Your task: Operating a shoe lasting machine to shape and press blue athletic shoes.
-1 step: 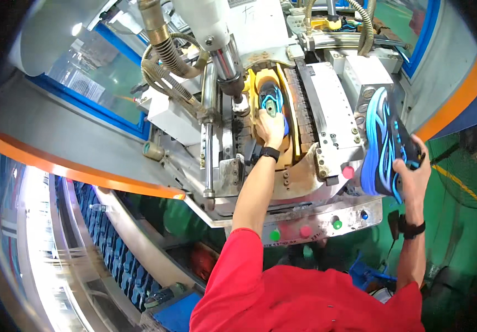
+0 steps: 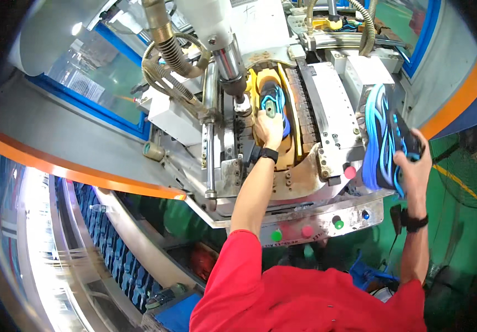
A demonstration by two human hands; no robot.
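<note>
A dark sneaker with light-blue lacing and a blue side [image 2: 286, 126] lies in the yellow-edged cradle of a machine. An olive-green piece with a hole [image 2: 271, 109] sits at its opening. My left hand [image 2: 269, 130] is closed at that piece and the shoe's near part; its fingertips are partly hidden. Raised off to the right, a black sneaker with bright-blue stripes [image 2: 379, 138] is gripped by my right hand [image 2: 415, 166], thumb on one side and fingers behind. That shoe stands steeply, clear of the machine.
A metal cylinder [image 2: 230, 66] with ribbed hoses comes down just left of the cradle. White blocks [image 2: 335, 105] flank it on the right. A front panel [image 2: 352, 220] carries green, red and blue buttons. An orange-edged guard [image 2: 83, 171] curves along the left.
The sneaker in my right hand has shifted very slightly up and to the left. My left hand stays at the shoe in the cradle.
</note>
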